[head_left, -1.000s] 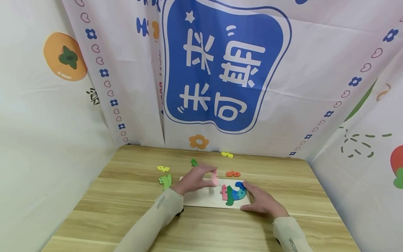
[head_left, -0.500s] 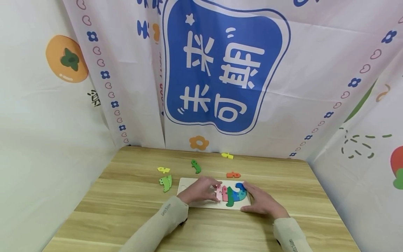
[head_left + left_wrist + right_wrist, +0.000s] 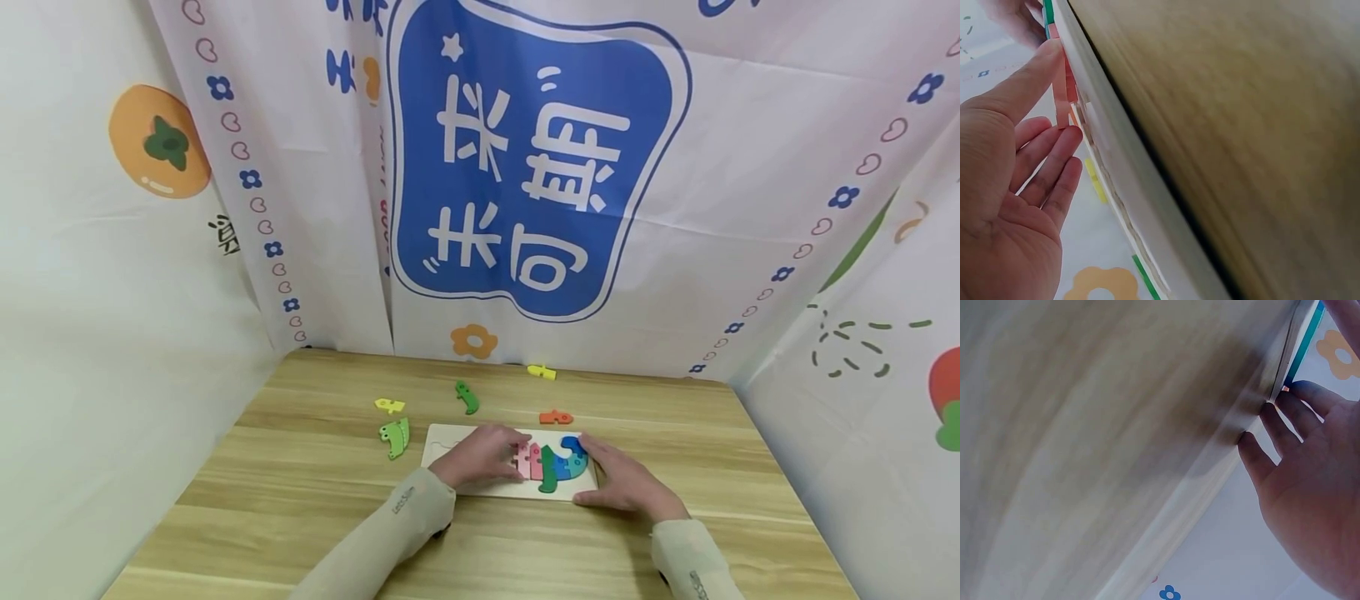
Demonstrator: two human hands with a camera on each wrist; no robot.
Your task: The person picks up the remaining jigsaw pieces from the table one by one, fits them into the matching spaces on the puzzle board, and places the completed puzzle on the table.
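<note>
A pale wooden puzzle board [image 3: 442, 436] lies on the table under both hands. My left hand [image 3: 483, 454] holds a light pink puzzle piece [image 3: 522, 468] at the board's middle, thumb and fingers on its ends; the left wrist view shows this pink piece [image 3: 1060, 103] standing edge-on between them. Right beside it sits a darker pink piece [image 3: 536, 462], followed by a dark green piece [image 3: 549, 475] and blue pieces [image 3: 576, 460]. My right hand [image 3: 628, 485] grips the board's right end, thumb at the front corner and fingers at the back corner.
Loose pieces lie around the board: a light green crocodile head [image 3: 395, 437] and a yellow piece [image 3: 390, 406] to the left, a green piece [image 3: 467, 397], an orange piece [image 3: 556, 417] and another yellow piece [image 3: 542, 372] behind. Printed cloth [image 3: 525, 333] hangs at the table's far edge.
The left hand has brought the light pink piece down and toward me, from above the board's back edge to beside the darker pink piece. The right hand has stayed in place.
</note>
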